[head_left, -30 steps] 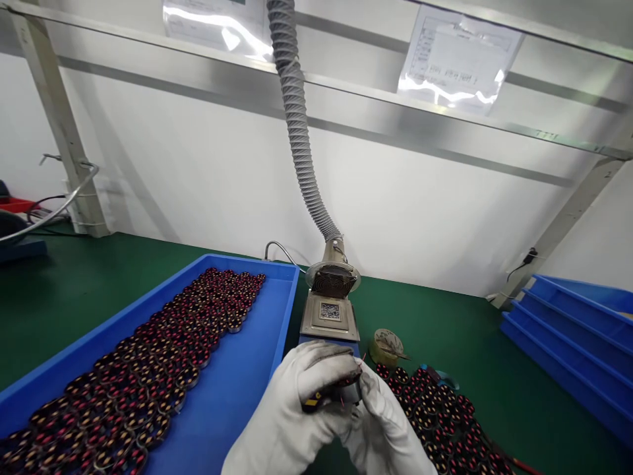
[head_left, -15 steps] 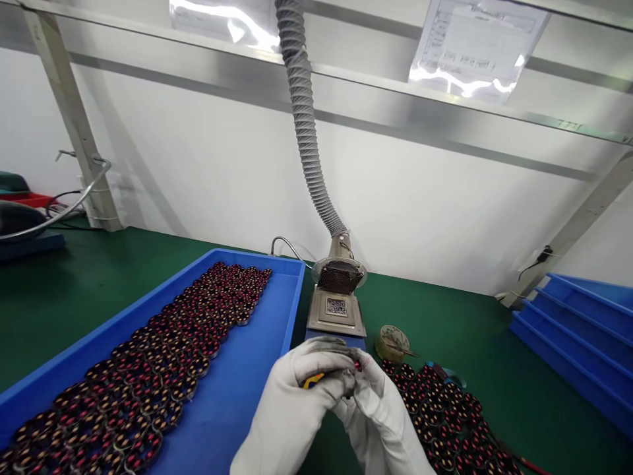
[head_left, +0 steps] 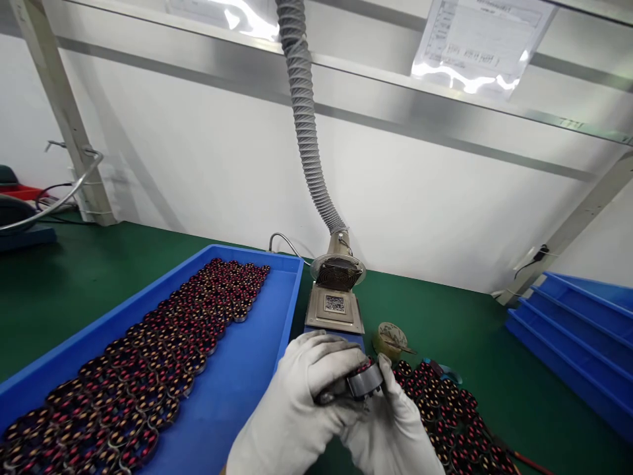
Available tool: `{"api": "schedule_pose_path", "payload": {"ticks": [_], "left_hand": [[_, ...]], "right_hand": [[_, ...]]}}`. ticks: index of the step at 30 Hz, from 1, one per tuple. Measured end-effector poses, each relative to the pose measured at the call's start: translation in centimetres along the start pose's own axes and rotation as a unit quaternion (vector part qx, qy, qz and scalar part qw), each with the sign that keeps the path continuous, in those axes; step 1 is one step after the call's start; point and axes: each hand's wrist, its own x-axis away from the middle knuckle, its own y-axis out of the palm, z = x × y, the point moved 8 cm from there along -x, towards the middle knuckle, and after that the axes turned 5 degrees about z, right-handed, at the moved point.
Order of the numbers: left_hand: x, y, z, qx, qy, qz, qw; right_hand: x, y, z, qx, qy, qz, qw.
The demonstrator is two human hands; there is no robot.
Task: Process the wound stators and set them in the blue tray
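Note:
Both my hands wear white gloves with dark-smudged fingertips and meet at the bottom middle. My left hand [head_left: 306, 389] is closed, its fingers against a round motor stator [head_left: 364, 381] with a smooth grey rim and a hint of red on top. A dark, rounded end of something shows under the left fingers; I cannot make out what it is. From the right, my right hand [head_left: 390, 415] grips the stator with the thumb at its side; its other fingers are partly hidden. Just beyond the hands stands a solder pot [head_left: 335, 310] with a square metal top.
A long blue tray [head_left: 291, 310] at left holds rows of stators [head_left: 163, 356]. More stators [head_left: 455, 415] lie heaped at right, near a round tin [head_left: 390, 340] with a thin tool across it. Stacked blue trays [head_left: 568, 349] stand far right. An extraction hose [head_left: 307, 132] hangs above.
The stator has turned and come into view between my hands, its grey rim now showing. The yellow-orange piece seen in my left hand is now hidden. My view has shifted slightly.

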Motion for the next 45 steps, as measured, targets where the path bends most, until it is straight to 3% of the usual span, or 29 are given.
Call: {"api": "schedule_pose_path", "payload": {"ticks": [3, 5, 8, 10, 14, 16, 19, 24, 26, 28, 30, 32, 34, 35, 38, 39, 42, 45], "left_hand": [[-0.5, -0.7, 0.4, 0.055, 0.030, 0.033, 0.997], [-0.6, -1.4, -0.6, 0.125, -0.036, 0.074, 0.989], [0.1, -2.0, -2.6, 0.223, -0.162, 0.137, 0.951], [0.4, -2.1, -2.7, 0.192, -0.177, 0.132, 0.956], [0.1, -0.7, -0.7, -0.012, -0.067, 0.018, 0.997], [-0.1, -0.3, 0.6, -0.070, 0.017, 0.013, 0.997], [-0.5, -0.4, 1.7, -0.094, 0.096, 0.021, 0.991], [-1.0, -1.1, 2.1, -0.027, 0.123, 0.008, 0.992], [-0.9, -1.4, 1.5, 0.034, 0.080, 0.033, 0.996], [-0.5, -1.6, -0.4, 0.130, -0.041, 0.081, 0.987], [0.6, -1.7, -2.9, 0.217, -0.188, 0.132, 0.949], [1.8, -2.4, -4.4, 0.260, -0.282, 0.196, 0.902], [2.1, -3.5, -4.6, 0.259, -0.318, 0.219, 0.885], [2.0, -3.7, -4.6, 0.252, -0.335, 0.201, 0.885], [1.6, -2.1, -4.1, 0.238, -0.392, 0.070, 0.886], [1.4, -1.7, -3.8, 0.242, -0.391, 0.062, 0.886], [1.2, -1.8, -3.3, 0.255, -0.336, 0.135, 0.896], [1.9, -2.5, -3.6, 0.267, -0.322, 0.198, 0.886]], "right_hand": [[0.3, -0.1, 0.1, 0.009, 0.010, 0.011, 1.000], [0.5, 0.4, 0.0, 0.017, 0.015, 0.004, 1.000], [0.8, 1.3, 0.3, 0.025, 0.041, -0.025, 0.999], [0.7, 1.5, 0.3, 0.008, 0.042, -0.031, 0.999], [0.0, 0.9, 0.1, -0.033, 0.010, -0.020, 0.999], [-0.3, 0.6, 0.3, -0.043, 0.008, -0.015, 0.999], [-0.4, 0.4, 0.2, -0.061, 0.014, -0.006, 0.998], [0.1, 0.9, 0.5, -0.077, 0.045, -0.031, 0.996], [0.2, 1.0, 0.4, -0.061, 0.034, -0.035, 0.997], [0.3, 1.0, 0.5, -0.022, 0.028, -0.034, 0.999], [0.4, 1.0, 0.6, 0.016, 0.030, -0.035, 0.999], [0.5, 1.0, 0.4, 0.029, 0.030, -0.040, 0.998], [0.7, 1.2, 0.3, 0.029, 0.034, -0.047, 0.998], [0.8, 1.2, 0.2, 0.029, 0.038, -0.048, 0.998], [0.6, 0.8, 0.1, 0.035, 0.032, -0.040, 0.998], [0.3, 0.4, 0.2, 0.044, 0.024, -0.034, 0.998], [-0.9, -0.9, 0.2, 0.082, -0.007, -0.012, 0.997], [-1.7, -2.0, 0.1, 0.102, -0.036, 0.003, 0.994]]}}
